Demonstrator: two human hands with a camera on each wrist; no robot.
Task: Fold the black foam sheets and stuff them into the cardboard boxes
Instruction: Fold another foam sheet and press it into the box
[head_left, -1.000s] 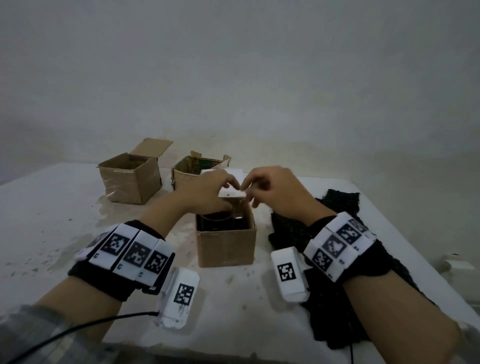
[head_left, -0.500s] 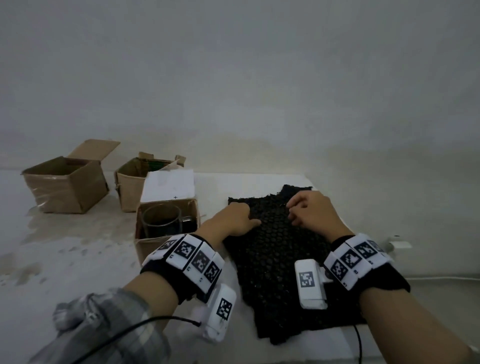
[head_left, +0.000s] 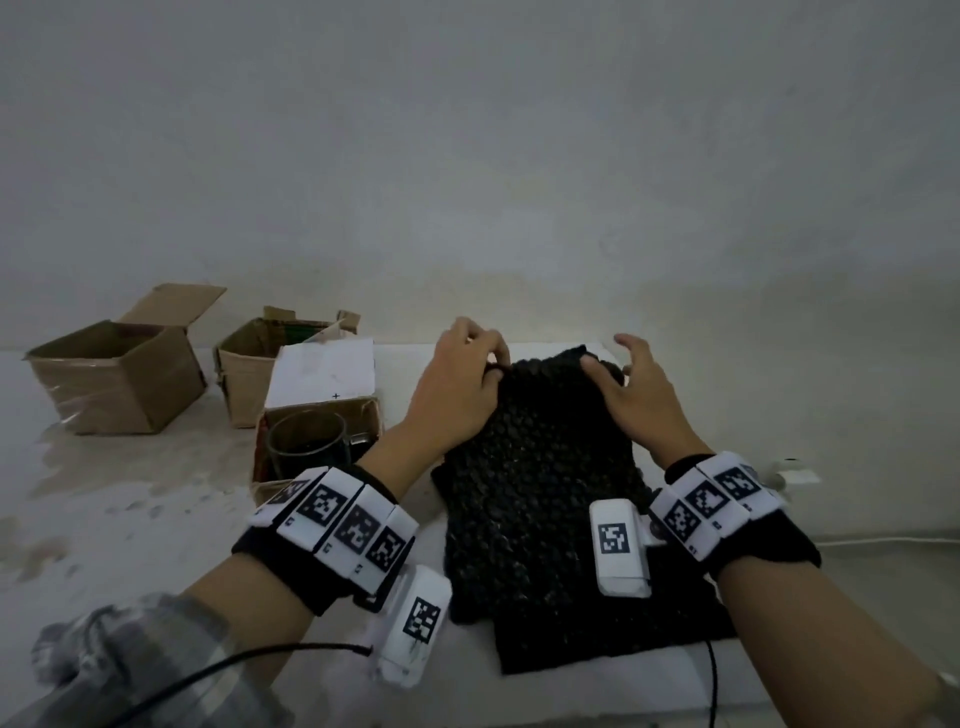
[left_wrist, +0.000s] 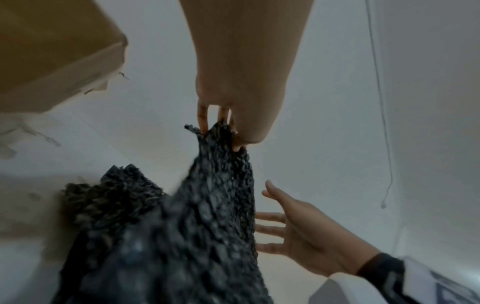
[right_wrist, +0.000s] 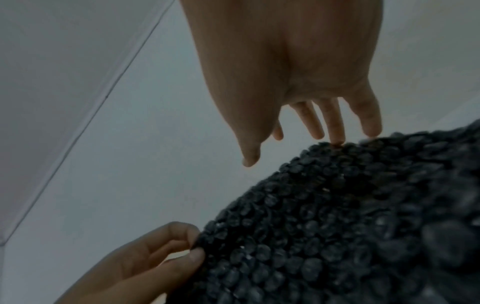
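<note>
A stack of black foam sheets lies on the white table right of the boxes. My left hand pinches the far left corner of the top sheet and holds it raised off the stack. My right hand is open with fingers spread, its fingertips touching the sheet's far right edge. The nearest cardboard box stands left of the foam with a white flap up and a glass cup inside.
Two more open cardboard boxes stand at the back left. A wall runs close behind the table. A white cable and a small white object lie to the right. The table's near edge is just below my wrists.
A second ago both hands were at the near box's flap. They moved right onto the foam, then forward to its far edge, where the left hand pinched the corner.
</note>
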